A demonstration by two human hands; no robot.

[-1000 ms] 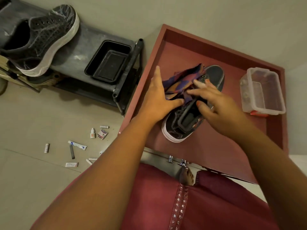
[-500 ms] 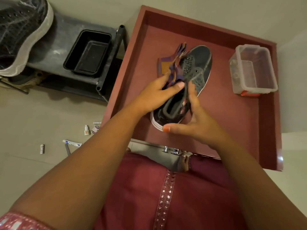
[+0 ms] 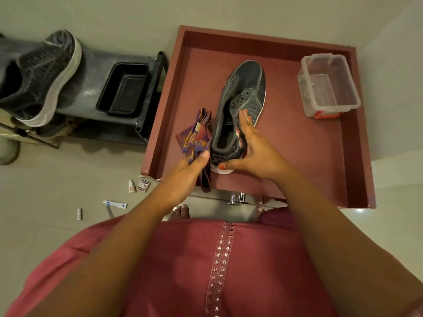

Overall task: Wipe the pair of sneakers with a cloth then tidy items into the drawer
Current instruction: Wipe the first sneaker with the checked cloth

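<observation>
Open red drawer (image 3: 357, 138), seen from above. One dark sneaker (image 3: 246, 92) lies in it, toe toward 12 o'clock, heel toward 6.

Right hand (image 3: 254, 152): fingers (image 3: 244, 117) spread along the sneaker's right side by the collar, thumb across the heel; it holds the shoe around the heel end.

Left hand (image 3: 183, 172): at 9 o'clock of the heel, thumb and fingers pinching a bunched multicoloured cloth (image 3: 196, 136), which sits just beside the shoe's left side over the drawer's front left corner.

Clear plastic container (image 3: 329, 85) at 3 o'clock of the sneaker, well apart, by the drawer's right wall.

Second sneaker (image 3: 43, 76) on a grey shoe rack (image 3: 91, 72) at 9 o'clock of the drawer, near a black tray (image 3: 123, 90).

Small bottle (image 3: 131, 186), small box (image 3: 144, 184) and tube (image 3: 115, 204) scattered on the floor at 7 o'clock.
</observation>
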